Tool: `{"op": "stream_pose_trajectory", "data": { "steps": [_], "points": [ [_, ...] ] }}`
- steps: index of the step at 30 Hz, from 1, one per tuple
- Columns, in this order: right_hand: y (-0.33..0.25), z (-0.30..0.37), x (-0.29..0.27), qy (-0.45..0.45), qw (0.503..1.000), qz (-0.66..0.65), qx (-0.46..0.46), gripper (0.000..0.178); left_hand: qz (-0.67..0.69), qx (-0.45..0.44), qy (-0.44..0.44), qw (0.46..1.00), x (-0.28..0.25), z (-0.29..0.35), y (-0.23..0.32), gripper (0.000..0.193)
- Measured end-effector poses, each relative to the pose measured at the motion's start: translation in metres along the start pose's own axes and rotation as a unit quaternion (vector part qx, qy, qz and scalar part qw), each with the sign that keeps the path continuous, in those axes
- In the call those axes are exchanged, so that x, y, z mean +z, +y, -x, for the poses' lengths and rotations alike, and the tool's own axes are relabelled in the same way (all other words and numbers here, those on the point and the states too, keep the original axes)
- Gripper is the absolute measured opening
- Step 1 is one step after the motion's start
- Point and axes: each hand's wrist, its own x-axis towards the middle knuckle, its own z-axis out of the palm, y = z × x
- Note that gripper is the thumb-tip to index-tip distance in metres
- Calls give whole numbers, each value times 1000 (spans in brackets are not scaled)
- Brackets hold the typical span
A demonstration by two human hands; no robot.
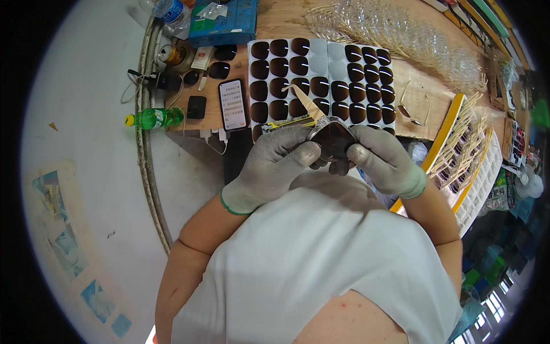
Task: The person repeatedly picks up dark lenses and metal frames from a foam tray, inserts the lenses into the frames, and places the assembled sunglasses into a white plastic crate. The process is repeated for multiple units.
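Note:
Close to my body, both gloved hands hold a pair of sunglasses point(334, 140) at the near edge of the table. A dark lens shows between my thumbs, and a pale tan temple arm point(307, 103) sticks up and away to the left. My left hand point(274, 165), in a grey glove with a green cuff, is closed on the left side with its thumb at the lens. On the other side my right hand point(385, 159) grips with thumb and curled fingers. Just beyond lies a white tray point(319, 48) with rows of dark brown lenses, some pockets bare.
A phone point(232, 103) lies left of the tray, near a green bottle point(154, 118) and loose dark lenses point(219, 70). A blue box point(223, 23) stands behind. Clear-lensed frames point(395, 34) pile up at the back; a yellow-edged rack point(444, 135) of frames leans at right.

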Motion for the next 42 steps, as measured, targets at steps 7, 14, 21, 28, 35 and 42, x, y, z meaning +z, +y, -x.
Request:
{"op": "stream_pose_trajectory", "data": {
  "steps": [7,14,21,28,35,42],
  "points": [
    [36,-3,59,173,983,-61,-30,29,-116,-12,-18,993,-26,10,-4,37],
    [38,2,75,210,978,-7,2,24,-160,3,-51,986,-37,17,-5,30],
    [22,-4,84,193,977,59,-65,20,-162,65,-63,983,-38,19,34,25],
    [3,-8,88,198,980,-6,-32,21,-158,-30,-94,982,-41,20,61,23],
    [5,-19,91,239,966,-90,-26,23,-285,57,-117,950,-41,4,57,18],
    [13,-2,85,320,942,87,-49,20,-158,38,-91,983,-18,-1,27,25]
  ]
}}
